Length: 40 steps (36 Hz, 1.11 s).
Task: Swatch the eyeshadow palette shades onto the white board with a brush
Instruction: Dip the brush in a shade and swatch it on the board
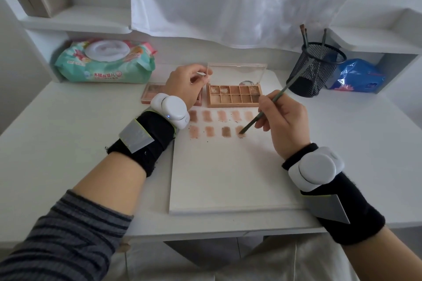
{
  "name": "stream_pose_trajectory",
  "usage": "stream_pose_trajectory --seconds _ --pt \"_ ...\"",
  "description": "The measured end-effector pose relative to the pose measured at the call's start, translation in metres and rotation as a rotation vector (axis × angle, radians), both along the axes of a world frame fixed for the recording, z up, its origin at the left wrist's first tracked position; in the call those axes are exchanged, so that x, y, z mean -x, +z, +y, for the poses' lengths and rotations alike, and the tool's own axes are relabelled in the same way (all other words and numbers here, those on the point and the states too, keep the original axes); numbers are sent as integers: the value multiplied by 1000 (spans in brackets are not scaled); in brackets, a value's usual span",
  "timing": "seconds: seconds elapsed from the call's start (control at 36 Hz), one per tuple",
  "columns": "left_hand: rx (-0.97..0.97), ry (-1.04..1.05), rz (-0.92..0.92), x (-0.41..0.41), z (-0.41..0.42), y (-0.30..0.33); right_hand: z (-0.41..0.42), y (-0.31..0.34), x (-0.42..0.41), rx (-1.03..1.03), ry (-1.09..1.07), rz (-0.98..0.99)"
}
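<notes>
I see a white board [228,178] lying flat on a white desk [68,143], and I place everything else from that board.

My right hand [283,121] hovers over the board's right side, fingers curled and pinching a thin brush [262,112]. The brush tip touches the fourth swatch in the lower row. The swatches [219,124] sit near the board's far edge: five pinkish-brown patches in the upper row, four in the lower, with dark crumbs of powder scattered around them.

On the board's far edge lies the open palette [235,96], a tan tray of ten small pans in two rows. Most hold beige or brown powder, and some look scraped pale. Its clear lid [237,73] stands up behind it.

My left hand [185,84] is at the board's far left corner, thumb and fingertips pinching the lid's left edge. Under that hand, just left of the palette, lies a second pink palette [150,93], partly hidden.

Beyond the board's far right corner stands a black mesh cup [317,68] holding three more brushes. Right of it lies a blue packet [358,75]. Beyond the far left corner sits a pack of wipes [107,61].

Both wrists wear black bands with white devices.
</notes>
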State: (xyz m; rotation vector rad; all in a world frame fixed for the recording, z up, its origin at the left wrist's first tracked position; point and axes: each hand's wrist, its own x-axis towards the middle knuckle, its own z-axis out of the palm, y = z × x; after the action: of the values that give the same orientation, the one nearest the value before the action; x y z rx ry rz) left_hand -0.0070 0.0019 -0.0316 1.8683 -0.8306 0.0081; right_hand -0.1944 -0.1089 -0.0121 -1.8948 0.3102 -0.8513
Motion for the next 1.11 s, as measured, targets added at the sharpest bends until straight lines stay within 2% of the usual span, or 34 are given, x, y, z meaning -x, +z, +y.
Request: stream_pose_trajectory --seconds 0.14,0.28,0.44,0.81,1.11 --pt "10 -15 8 -3 -1 0 -13 15 -3 -54 -115 -160" --pt "21 2 27 -3 -2 -1 -23 24 -14 40 -119 -100" --pt "44 4 32 -4 -1 0 -17 7 -19 151 -106 -25" --pt "81 -17 62 -1 -1 3 -17 8 -18 28 -108 -84" --pt "104 -35 77 -1 -1 3 -17 5 -19 98 -88 -33"
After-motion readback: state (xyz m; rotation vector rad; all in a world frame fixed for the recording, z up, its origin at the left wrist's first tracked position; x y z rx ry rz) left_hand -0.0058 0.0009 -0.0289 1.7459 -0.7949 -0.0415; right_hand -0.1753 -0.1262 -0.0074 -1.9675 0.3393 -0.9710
